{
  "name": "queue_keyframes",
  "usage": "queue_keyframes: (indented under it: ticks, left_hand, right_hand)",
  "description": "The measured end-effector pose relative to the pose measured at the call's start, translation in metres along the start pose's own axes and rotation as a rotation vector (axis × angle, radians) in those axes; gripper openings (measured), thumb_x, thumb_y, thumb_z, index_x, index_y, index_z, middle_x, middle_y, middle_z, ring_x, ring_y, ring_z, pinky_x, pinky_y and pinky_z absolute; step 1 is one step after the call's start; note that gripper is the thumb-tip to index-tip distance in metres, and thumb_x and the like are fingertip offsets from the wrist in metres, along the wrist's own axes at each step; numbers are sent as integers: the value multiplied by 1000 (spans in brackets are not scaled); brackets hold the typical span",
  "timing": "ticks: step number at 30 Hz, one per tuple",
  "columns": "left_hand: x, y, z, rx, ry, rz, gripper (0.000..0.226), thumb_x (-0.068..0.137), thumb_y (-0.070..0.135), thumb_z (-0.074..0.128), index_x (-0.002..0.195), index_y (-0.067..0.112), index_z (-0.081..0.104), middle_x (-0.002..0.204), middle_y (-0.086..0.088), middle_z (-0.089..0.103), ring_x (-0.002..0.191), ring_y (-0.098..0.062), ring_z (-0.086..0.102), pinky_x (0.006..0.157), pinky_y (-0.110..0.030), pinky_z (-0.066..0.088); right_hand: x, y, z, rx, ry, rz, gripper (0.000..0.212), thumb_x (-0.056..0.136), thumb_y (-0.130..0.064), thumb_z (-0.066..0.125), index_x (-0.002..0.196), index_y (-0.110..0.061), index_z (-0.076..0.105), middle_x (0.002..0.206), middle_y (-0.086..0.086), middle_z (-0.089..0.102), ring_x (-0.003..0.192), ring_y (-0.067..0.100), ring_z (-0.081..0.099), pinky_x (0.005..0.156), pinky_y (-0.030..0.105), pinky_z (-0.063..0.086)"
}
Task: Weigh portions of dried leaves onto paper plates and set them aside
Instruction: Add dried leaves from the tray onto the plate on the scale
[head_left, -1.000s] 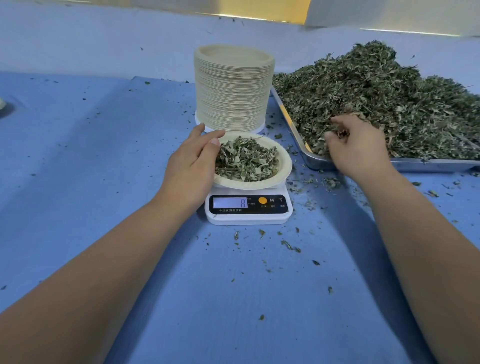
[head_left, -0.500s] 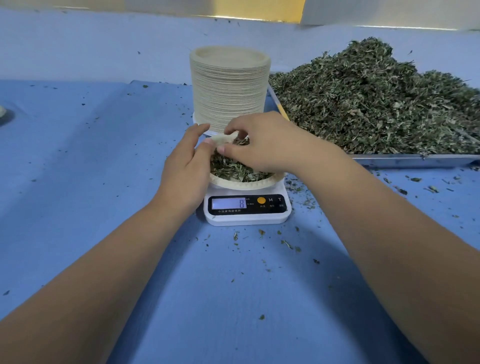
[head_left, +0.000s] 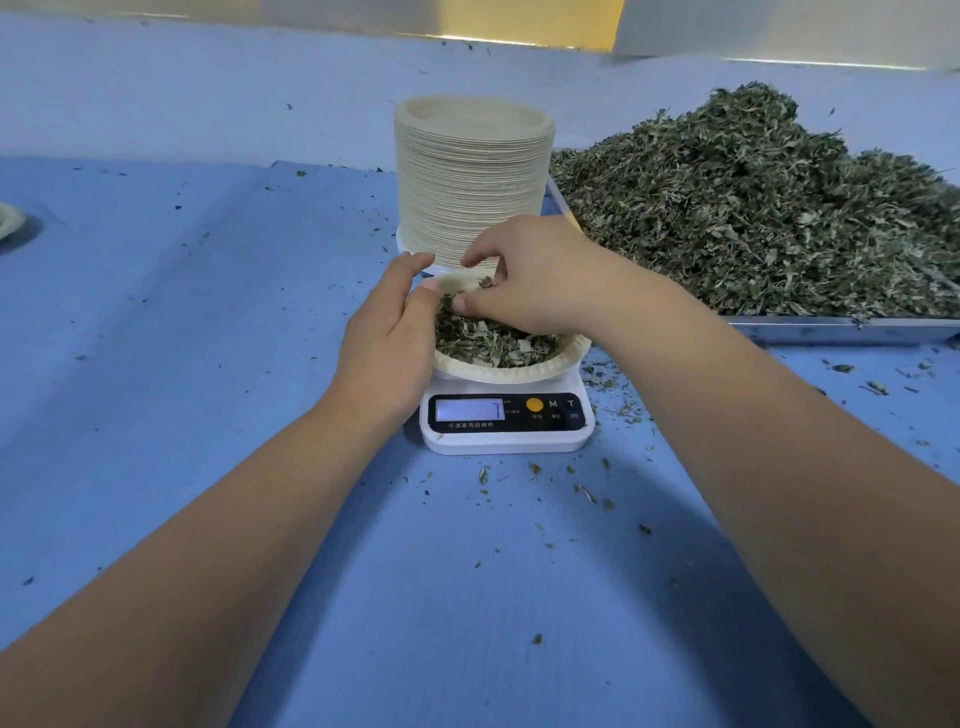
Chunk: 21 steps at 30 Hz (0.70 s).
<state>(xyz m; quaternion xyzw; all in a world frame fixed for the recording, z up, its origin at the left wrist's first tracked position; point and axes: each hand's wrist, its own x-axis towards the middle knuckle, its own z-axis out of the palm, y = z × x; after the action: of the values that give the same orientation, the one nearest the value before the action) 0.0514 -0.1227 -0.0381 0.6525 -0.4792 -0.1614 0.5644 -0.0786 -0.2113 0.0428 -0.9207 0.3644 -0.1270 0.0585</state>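
The grip of the right hand (head_left: 524, 280) is closed: its fingers curl down into the paper plate (head_left: 519, 371) at the centre of the frame, and the fingertips (head_left: 462, 304) pinch a small tuft of the dried leaves (head_left: 493, 343) heaped in it. The grip of the left hand (head_left: 395, 332) is apart, with straight fingers laid against the plate's left rim and the thumb up by its far edge. The plate sits on a small white scale (head_left: 506, 436), whose lit display shows a 7. Just behind the scale, toward the top centre, stands a tall stack of plates (head_left: 470, 176). On the right a metal tray (head_left: 831, 330) carries a large heap of leaves (head_left: 753, 208), which rises well above the tray's rim. Another plate (head_left: 8, 221) is cut off by the left edge of the frame. The blue worktop (head_left: 208, 364) is speckled with loose leaf crumbs, thickest around the scale and below the tray.
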Motion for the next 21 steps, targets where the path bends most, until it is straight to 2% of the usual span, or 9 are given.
queue_keyframes:
  ticks: [2, 4, 6, 8, 11, 13, 16, 18, 21]
  left_hand:
    - [1, -1, 0, -2, 3, 6, 38, 98, 38, 37, 131, 39, 55, 81, 53, 51, 82, 35, 42, 70, 8, 28]
    - [0, -1, 0, -6, 7, 4, 39, 98, 40, 36, 132, 39, 55, 97, 46, 51, 88, 38, 38, 74, 8, 27]
    - [0, -1, 0, -8, 7, -2, 39, 98, 41, 36, 132, 41, 55, 110, 36, 52, 94, 36, 38, 78, 5, 25]
    - [0, -2, 0, -12, 3, -10, 39, 98, 41, 36, 132, 42, 55, 121, 30, 52, 100, 28, 41, 83, 1, 25]
    - [1, -1, 0, -18, -3, -20, 42, 96, 43, 35, 133, 43, 54, 137, 22, 50, 112, 21, 42, 94, -9, 26]
    - [0, -1, 0, -23, -11, -24, 42, 96, 44, 35, 133, 43, 54, 132, 30, 52, 116, 21, 41, 96, -9, 25]
    - [-1, 0, 0, -29, -15, -24, 37, 98, 41, 36, 131, 42, 55, 105, 49, 52, 100, 29, 41, 80, 5, 25]
    - [-2, 1, -1, -38, -11, -35, 37, 98, 42, 36, 130, 44, 54, 118, 42, 51, 103, 22, 42, 81, 2, 25]
    - [-2, 0, -1, -37, -14, -46, 37, 98, 43, 36, 130, 47, 54, 138, 25, 48, 118, 9, 41, 89, -7, 25]
  right_hand:
    - [3, -1, 2, -45, -35, 6, 29, 89, -44, 71, 109, -24, 76, 85, -13, 59, 89, 11, 57, 67, 22, 40]
    - [5, -1, 0, -3, -17, 10, 16, 90, -37, 72, 94, -22, 78, 79, -12, 63, 83, 11, 61, 62, 22, 40]
    - [4, 0, -4, 46, 36, 9, 12, 90, -33, 72, 88, -23, 78, 72, -15, 60, 71, 1, 55, 56, 17, 36]
    - [2, 4, -10, 99, 108, 16, 11, 90, -31, 72, 85, -23, 77, 68, -18, 58, 65, -3, 50, 57, 14, 35]
    - [-4, 8, -17, 231, 194, 32, 10, 88, -31, 73, 82, -23, 76, 68, -17, 61, 64, -2, 52, 62, 18, 39]
    - [-8, 11, -19, 319, 236, 35, 11, 88, -31, 74, 81, -23, 75, 67, -15, 62, 61, -2, 51, 60, 18, 40]
    - [-14, 23, -23, 451, 388, 83, 11, 89, -31, 73, 84, -22, 77, 70, -12, 66, 63, 1, 55, 64, 22, 48]
    - [-19, 41, -27, 489, 512, 146, 12, 90, -33, 72, 86, -22, 77, 75, -8, 70, 65, 3, 58, 63, 26, 51]
    - [-29, 74, -27, 361, 638, 246, 13, 91, -36, 68, 87, -25, 74, 76, -13, 67, 65, 0, 55, 65, 23, 51]
